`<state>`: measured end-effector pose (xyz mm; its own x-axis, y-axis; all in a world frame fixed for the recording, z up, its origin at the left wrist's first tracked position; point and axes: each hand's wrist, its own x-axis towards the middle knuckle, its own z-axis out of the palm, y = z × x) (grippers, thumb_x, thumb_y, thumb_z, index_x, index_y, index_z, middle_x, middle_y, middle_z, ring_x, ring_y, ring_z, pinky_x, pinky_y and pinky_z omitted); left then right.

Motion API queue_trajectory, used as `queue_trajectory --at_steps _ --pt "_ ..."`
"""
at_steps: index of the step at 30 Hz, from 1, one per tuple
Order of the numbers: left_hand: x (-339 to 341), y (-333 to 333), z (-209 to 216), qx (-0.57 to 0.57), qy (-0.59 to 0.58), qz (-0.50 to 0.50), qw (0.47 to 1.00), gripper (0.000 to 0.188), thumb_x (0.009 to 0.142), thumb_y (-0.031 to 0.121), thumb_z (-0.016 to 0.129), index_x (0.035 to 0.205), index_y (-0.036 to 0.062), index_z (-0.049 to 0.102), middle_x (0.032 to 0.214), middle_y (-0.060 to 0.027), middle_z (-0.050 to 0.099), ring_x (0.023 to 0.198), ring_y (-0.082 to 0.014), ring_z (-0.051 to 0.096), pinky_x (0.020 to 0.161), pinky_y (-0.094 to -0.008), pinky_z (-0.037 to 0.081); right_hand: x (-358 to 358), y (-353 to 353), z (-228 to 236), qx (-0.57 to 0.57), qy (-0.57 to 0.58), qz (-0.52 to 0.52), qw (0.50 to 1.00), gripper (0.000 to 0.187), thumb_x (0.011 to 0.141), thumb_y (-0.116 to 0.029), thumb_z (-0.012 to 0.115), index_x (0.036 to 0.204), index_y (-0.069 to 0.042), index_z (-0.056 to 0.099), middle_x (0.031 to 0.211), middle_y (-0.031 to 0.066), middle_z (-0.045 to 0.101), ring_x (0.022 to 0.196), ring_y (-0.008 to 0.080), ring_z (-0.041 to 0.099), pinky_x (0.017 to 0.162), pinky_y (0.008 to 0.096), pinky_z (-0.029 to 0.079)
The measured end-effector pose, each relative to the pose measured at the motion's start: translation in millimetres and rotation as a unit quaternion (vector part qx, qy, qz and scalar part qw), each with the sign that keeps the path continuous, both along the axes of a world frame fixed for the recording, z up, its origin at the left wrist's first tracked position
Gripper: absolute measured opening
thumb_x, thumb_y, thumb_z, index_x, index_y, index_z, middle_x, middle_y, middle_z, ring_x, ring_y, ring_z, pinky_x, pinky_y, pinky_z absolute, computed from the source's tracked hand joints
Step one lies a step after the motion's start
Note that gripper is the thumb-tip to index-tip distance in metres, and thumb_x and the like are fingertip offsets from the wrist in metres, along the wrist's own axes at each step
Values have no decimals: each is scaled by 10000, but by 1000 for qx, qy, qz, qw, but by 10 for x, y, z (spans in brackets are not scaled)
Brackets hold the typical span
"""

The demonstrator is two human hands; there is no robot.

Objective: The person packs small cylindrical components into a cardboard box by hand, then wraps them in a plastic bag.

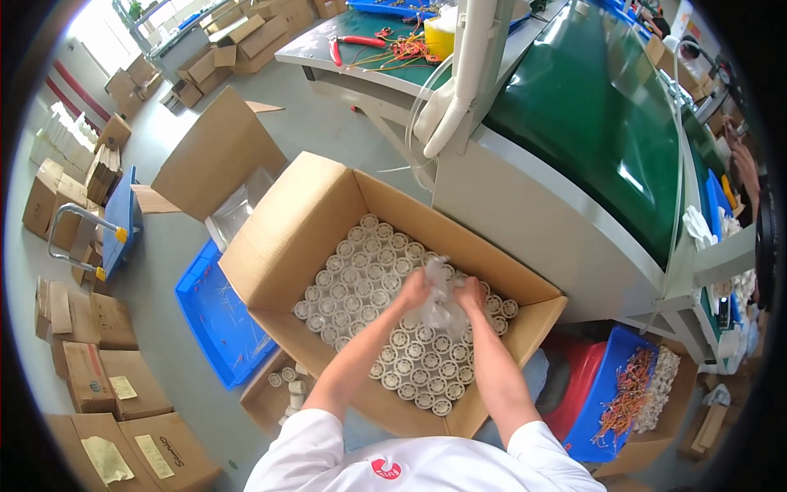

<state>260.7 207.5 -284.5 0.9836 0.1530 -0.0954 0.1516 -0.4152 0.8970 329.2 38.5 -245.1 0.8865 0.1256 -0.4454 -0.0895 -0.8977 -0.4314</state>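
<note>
Both my hands are inside a large open cardboard box [299, 217], gripping a crumpled clear plastic bag [443, 307] between them. My left hand [416, 289] is closed on the bag's left side. On its right side, my right hand [470, 295] is closed too, with the fingertips partly hidden by the plastic. Under the hands, many round white slotted plastic parts [352, 283] stand in close rows across the box. The bag covers some of them in the middle.
A blue tray [209, 320] lies on the floor at left, beside a small box of white parts [275, 394]. At right, a blue bin [602, 402] holds orange wires. A green conveyor [582, 123] runs behind. Stacked cartons [106, 385] and a blue trolley [121, 221] stand far left.
</note>
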Motion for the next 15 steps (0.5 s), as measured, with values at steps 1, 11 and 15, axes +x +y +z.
queue_trajectory --at_steps 1,11,15 --pt "21 33 44 -4 0 2 1000 375 796 133 585 1131 -28 532 985 -249 616 954 -405 587 830 -444 470 -23 -9 9 47 -65 12 997 310 704 -178 651 956 2 658 986 248 634 965 392 605 818 442 477" --pt "-33 97 49 247 185 44 950 310 815 277 604 1017 43 594 994 -197 636 959 -370 602 795 -465 486 -36 257 63 301 -36 -80 950 316 712 -211 661 953 -6 651 983 227 645 965 398 599 833 441 467" --pt "-3 3 -14 230 201 68 950 339 787 327 634 996 61 619 1003 -183 641 969 -350 608 797 -453 492 -42 354 -116 79 -63 26 995 332 711 -223 668 968 -13 654 1021 211 645 993 378 601 850 438 478"
